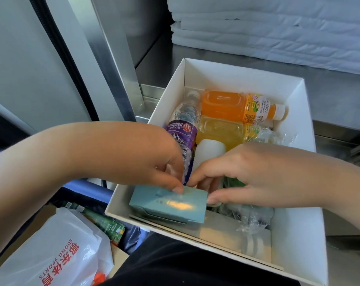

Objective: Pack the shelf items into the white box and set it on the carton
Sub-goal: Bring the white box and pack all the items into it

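Both hands in white box [294, 228]: left hand [154, 162] and right hand [243, 174] pinch blue carton [168, 205], beside bottles [222, 120].

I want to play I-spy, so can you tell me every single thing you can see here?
white box: one, white, on the metal shelf edge
orange drink bottle: one, orange, lying at the box's far end
yellow drink bottle: one, yellow, beside the orange one
water bottle: one, clear with purple label, along the box's left wall
blue packet: one, pale blue, near corner of the box
folded towels: a stack, white, on the shelf behind
plastic bag: one, white with red print, lower left
left hand: fingertips on the packet
right hand: fingertips on the packet
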`<state>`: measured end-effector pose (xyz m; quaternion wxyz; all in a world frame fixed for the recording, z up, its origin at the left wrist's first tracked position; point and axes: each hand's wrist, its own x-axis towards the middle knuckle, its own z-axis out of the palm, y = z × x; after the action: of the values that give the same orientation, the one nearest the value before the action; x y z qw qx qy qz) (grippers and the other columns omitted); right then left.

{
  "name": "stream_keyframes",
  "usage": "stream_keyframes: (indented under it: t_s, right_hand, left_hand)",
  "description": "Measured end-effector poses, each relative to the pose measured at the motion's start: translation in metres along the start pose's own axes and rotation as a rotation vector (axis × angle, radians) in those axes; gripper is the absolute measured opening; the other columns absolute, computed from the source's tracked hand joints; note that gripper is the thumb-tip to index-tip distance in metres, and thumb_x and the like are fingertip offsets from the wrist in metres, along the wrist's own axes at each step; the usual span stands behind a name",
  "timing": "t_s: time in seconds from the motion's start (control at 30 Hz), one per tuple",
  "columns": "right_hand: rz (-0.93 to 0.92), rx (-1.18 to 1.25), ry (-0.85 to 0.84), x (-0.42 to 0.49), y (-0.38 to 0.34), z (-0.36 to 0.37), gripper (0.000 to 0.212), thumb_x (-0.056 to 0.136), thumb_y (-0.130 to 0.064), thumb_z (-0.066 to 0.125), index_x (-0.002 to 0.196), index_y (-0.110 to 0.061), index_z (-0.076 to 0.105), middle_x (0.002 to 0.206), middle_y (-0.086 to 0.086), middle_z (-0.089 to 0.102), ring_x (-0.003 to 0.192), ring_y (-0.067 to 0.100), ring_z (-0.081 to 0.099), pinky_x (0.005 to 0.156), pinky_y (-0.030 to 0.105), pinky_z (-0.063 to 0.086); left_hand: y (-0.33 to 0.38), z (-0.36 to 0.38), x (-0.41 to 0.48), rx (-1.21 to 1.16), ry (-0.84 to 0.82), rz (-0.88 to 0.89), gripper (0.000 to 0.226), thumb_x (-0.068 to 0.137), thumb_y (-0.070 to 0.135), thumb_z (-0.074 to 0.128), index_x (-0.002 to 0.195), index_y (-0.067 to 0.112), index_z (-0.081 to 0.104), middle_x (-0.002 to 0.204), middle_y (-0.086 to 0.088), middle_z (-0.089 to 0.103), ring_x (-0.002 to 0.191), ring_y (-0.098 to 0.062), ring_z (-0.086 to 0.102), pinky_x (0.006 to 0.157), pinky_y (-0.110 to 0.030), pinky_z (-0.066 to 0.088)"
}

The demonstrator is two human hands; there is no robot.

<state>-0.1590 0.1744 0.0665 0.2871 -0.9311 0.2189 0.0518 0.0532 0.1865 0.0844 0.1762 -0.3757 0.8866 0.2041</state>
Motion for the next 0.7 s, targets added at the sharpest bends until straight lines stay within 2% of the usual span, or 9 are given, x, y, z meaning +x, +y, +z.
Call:
stream_keyframes:
  t_s: [0.1, 0.17, 0.3, 0.4, 0.47, 0.53, 0.57, 0.63, 0.7]
  right_hand:
    - [0.059, -0.172, 0.229, -0.012, 0.011, -0.001, 0.038, 0.091, -0.053, 0.039, 0.125, -0.041, 0.049, 0.12, -0.027, 0.053, 0.112, -0.013, 0.043, 0.096, 0.004, 0.032]
    - [0.206, -0.27, 0.449, -0.02, 0.023, -0.005, 0.048, 0.089, -0.053, 0.04, 0.134, -0.035, 0.043, 0.138, -0.019, 0.041, 0.126, -0.009, 0.028, 0.106, 0.005, 0.014]
    - [0.487, -0.312, 0.641, -0.025, 0.054, -0.019, 0.064, 0.089, -0.043, 0.043, 0.147, -0.023, 0.024, 0.158, -0.006, 0.009, 0.143, 0.007, 0.0, 0.114, 0.025, 0.003]
    - [0.567, -0.31, 0.581, -0.021, 0.078, -0.031, 0.059, 0.096, -0.032, 0.038, 0.15, -0.024, 0.015, 0.159, -0.004, -0.001, 0.145, 0.01, -0.006, 0.115, 0.028, -0.001]
    - [0.587, -0.31, 0.558, -0.02, 0.091, -0.037, 0.055, 0.099, -0.021, 0.038, 0.15, -0.026, 0.017, 0.158, -0.003, 0.01, 0.144, 0.014, 0.007, 0.115, 0.031, 0.007]
    - [0.604, -0.301, 0.576, -0.017, 0.1, -0.044, 0.055, 0.098, -0.009, 0.04, 0.147, -0.03, 0.027, 0.15, 0.001, 0.034, 0.131, 0.021, 0.036, 0.104, 0.036, 0.03]
    - [0.619, -0.271, 0.599, -0.015, 0.103, -0.047, 0.055, 0.096, -0.005, 0.039, 0.144, -0.032, 0.033, 0.142, 0.002, 0.045, 0.112, 0.021, 0.05, 0.088, 0.034, 0.041]
    - [0.654, -0.176, 0.657, -0.011, 0.109, -0.052, 0.055, 0.095, -0.002, 0.038, 0.136, -0.038, 0.045, 0.123, 0.006, 0.06, 0.069, 0.011, 0.053, 0.056, 0.026, 0.037]
    - [0.663, -0.143, 0.694, -0.011, 0.116, -0.052, 0.057, 0.095, -0.001, 0.037, 0.132, -0.043, 0.048, 0.105, 0.006, 0.064, 0.054, 0.006, 0.048, 0.046, 0.022, 0.033]
  left_hand:
    - [-0.006, 0.007, -0.003, 0.045, 0.478, 0.049, 0.037, 0.088, 0.049, 0.041, 0.115, 0.035, 0.061, 0.113, 0.017, 0.057, 0.108, 0.003, 0.045, 0.098, -0.017, 0.037]
    - [-0.007, 0.012, -0.001, 0.123, 0.644, -0.089, 0.053, 0.093, 0.05, 0.034, 0.141, 0.028, 0.039, 0.143, 0.009, 0.038, 0.135, -0.007, 0.026, 0.114, -0.027, 0.018]
    - [-0.014, 0.02, 0.017, 0.053, 0.577, -0.299, 0.071, 0.089, 0.058, 0.012, 0.147, 0.028, -0.014, 0.154, 0.013, -0.021, 0.135, 0.001, -0.029, 0.102, -0.014, -0.022]
    - [-0.023, 0.023, 0.03, 0.057, 0.589, -0.323, 0.07, 0.087, 0.057, 0.008, 0.145, 0.026, -0.017, 0.15, 0.013, -0.029, 0.13, 0.002, -0.036, 0.098, -0.013, -0.024]
    - [-0.025, 0.024, 0.033, 0.039, 0.61, -0.307, 0.07, 0.086, 0.058, 0.008, 0.146, 0.028, -0.013, 0.15, 0.016, -0.029, 0.13, 0.004, -0.036, 0.098, -0.012, -0.023]
    - [-0.022, 0.022, 0.028, -0.149, 0.646, -0.281, 0.07, 0.083, 0.062, 0.013, 0.148, 0.037, -0.001, 0.151, 0.025, -0.021, 0.132, 0.01, -0.027, 0.101, -0.008, -0.016]
    - [-0.018, 0.022, 0.022, -0.31, 0.677, -0.286, 0.068, 0.083, 0.064, 0.018, 0.147, 0.044, 0.008, 0.15, 0.032, -0.014, 0.133, 0.014, -0.018, 0.104, -0.009, -0.008]
    - [-0.01, 0.032, 0.006, -0.569, 0.751, -0.283, 0.056, 0.086, 0.065, 0.024, 0.14, 0.054, 0.022, 0.145, 0.043, 0.0, 0.134, 0.017, 0.002, 0.11, -0.02, 0.011]
    - [0.0, 0.05, -0.015, -0.626, 0.813, -0.224, 0.047, 0.09, 0.065, 0.026, 0.137, 0.055, 0.03, 0.146, 0.041, 0.01, 0.134, 0.016, 0.015, 0.104, -0.025, 0.025]
